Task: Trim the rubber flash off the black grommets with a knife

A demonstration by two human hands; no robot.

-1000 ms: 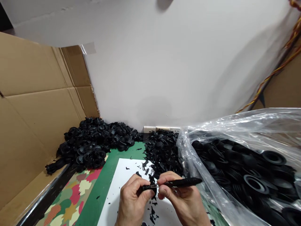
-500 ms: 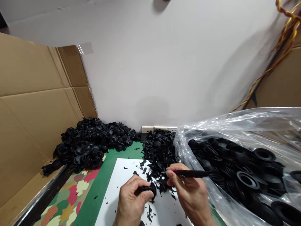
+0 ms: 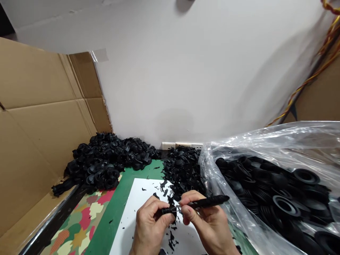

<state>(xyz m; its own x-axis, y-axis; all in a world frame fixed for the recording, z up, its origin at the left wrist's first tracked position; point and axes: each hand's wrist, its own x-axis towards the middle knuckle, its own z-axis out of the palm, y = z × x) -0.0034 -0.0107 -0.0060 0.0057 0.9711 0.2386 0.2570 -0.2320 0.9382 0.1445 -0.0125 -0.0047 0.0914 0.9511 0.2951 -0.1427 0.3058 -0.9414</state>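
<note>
My left hand (image 3: pixel 150 225) is closed around a small black rubber part (image 3: pixel 166 211), pinched between thumb and fingers over a white sheet (image 3: pixel 140 209). In my right hand (image 3: pixel 205 221) I grip a slim black knife-like tool (image 3: pixel 205 202) like a pen, and its metal tip touches the rubber part. Black rubber scraps (image 3: pixel 172 239) lie scattered on the sheet under both hands.
A pile of black rubber bellows parts (image 3: pixel 106 163) lies at the back left against a cardboard wall (image 3: pixel 39 117). A heap of black trimmings (image 3: pixel 183 170) sits behind the sheet. At the right, a clear plastic bag (image 3: pixel 252 141) holds several black rubber rings (image 3: pixel 287 193).
Half a second ago my right hand and tool were pulled away to the right of the part; now the tip is back against the part held in my left hand.
</note>
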